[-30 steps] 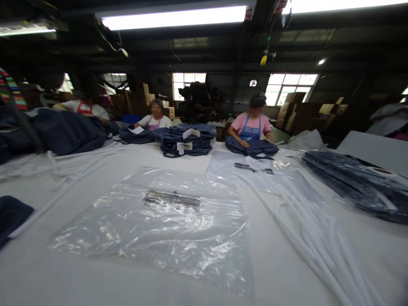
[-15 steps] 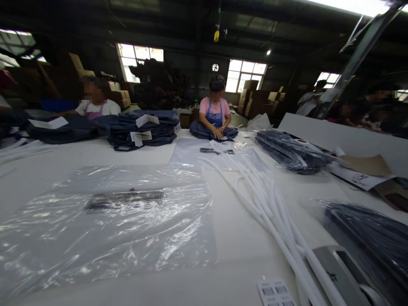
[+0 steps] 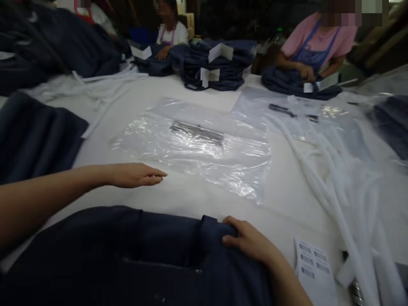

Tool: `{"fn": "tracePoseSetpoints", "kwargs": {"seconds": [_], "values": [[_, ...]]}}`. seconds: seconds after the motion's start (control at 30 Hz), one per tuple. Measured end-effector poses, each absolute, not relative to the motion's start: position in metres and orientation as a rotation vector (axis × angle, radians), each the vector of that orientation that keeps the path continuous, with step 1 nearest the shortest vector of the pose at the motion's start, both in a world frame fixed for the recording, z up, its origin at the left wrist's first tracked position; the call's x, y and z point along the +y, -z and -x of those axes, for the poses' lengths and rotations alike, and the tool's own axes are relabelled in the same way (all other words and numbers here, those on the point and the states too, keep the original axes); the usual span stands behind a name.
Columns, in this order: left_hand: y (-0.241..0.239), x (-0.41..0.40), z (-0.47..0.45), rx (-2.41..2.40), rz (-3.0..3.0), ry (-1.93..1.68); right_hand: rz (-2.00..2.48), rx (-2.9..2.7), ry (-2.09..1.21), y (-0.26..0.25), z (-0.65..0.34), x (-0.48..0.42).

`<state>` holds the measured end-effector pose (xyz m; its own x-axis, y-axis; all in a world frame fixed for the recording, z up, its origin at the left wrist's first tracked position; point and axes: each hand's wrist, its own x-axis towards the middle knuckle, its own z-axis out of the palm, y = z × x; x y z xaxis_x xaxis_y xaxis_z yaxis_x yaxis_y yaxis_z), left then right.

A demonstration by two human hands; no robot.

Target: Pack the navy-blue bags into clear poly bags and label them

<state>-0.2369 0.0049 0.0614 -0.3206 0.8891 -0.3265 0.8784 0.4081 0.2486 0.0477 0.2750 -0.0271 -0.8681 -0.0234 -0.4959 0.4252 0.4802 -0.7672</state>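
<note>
A dark navy garment, with a loop and a slit like a pocket opening, spreads along the near table edge. My right hand grips its upper right corner, thumb and fingers at the edge. Above the garment, my left hand points to the right with its fingers stretched out, holding nothing. Just beyond that hand, a clear plastic bag with a dark printed rectangle lies flat on the white table.
White tubing-like strips run down the right side, beside a barcode label sheet. More navy cloth lies at left. Behind stands a stack of folded garments. Co-workers sit across the table; one in pink handles a navy garment.
My view has swung left and down. Both my hands and the near navy garment have come into view, and the plastic bag now appears farther up and to the right.
</note>
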Motion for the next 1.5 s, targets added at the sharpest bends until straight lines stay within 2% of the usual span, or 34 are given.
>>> {"fn": "tracePoseSetpoints", "kwargs": {"seconds": [0.1, 0.17, 0.33, 0.47, 0.57, 0.73, 0.87, 0.97, 1.03, 1.1, 1.27, 1.33, 1.4, 1.5], "values": [[-0.092, -0.05, 0.225, 2.193, -1.374, -0.005, -0.354, 2.451, 1.245, 0.017, -0.05, 0.272], [-0.095, -0.076, 0.198, 2.291, -1.423, -0.05, -0.241, 2.602, 1.155, 0.003, -0.051, 0.265], [-0.032, -0.114, 0.126, 2.334, -1.556, -0.113, 0.247, 2.625, 0.916, -0.015, -0.046, 0.221], [0.014, -0.129, 0.115, 2.22, -1.516, -0.267, 0.331, 2.639, 0.684, -0.006, -0.048, 0.192], [0.009, -0.123, 0.124, 2.279, -1.606, -0.41, 0.32, 2.721, 0.606, -0.009, -0.052, 0.187], [-0.014, -0.097, 0.137, 1.99, -1.903, -0.369, 0.516, 2.622, 0.568, -0.018, -0.041, 0.19], [-0.009, -0.074, 0.15, 2.059, -1.581, -0.626, 0.349, 2.651, 0.739, -0.018, -0.03, 0.191], [-0.012, -0.064, 0.158, 2.103, -1.11, -1.112, 0.016, 2.696, 1.194, -0.021, -0.031, 0.194], [-0.019, -0.07, 0.159, 2.062, -1.004, -1.299, -0.113, 2.689, 1.389, -0.019, -0.036, 0.198], [-0.027, -0.086, 0.151, 2.059, -1.17, -1.189, -0.017, 2.675, 1.301, -0.011, -0.045, 0.2], [-0.043, -0.13, 0.11, 1.948, -1.83, -0.348, 0.328, 2.582, 0.787, -0.004, -0.076, 0.184], [-0.044, -0.138, 0.1, 2.043, -1.968, -0.267, 0.393, 2.61, 0.643, -0.015, -0.083, 0.174], [-0.037, -0.145, 0.099, 2.359, -1.984, -0.293, 0.389, 2.695, 0.594, -0.025, -0.085, 0.168], [-0.008, -0.154, 0.115, 2.797, -1.721, -0.244, 0.363, 2.777, 0.544, -0.022, -0.085, 0.16]]}}
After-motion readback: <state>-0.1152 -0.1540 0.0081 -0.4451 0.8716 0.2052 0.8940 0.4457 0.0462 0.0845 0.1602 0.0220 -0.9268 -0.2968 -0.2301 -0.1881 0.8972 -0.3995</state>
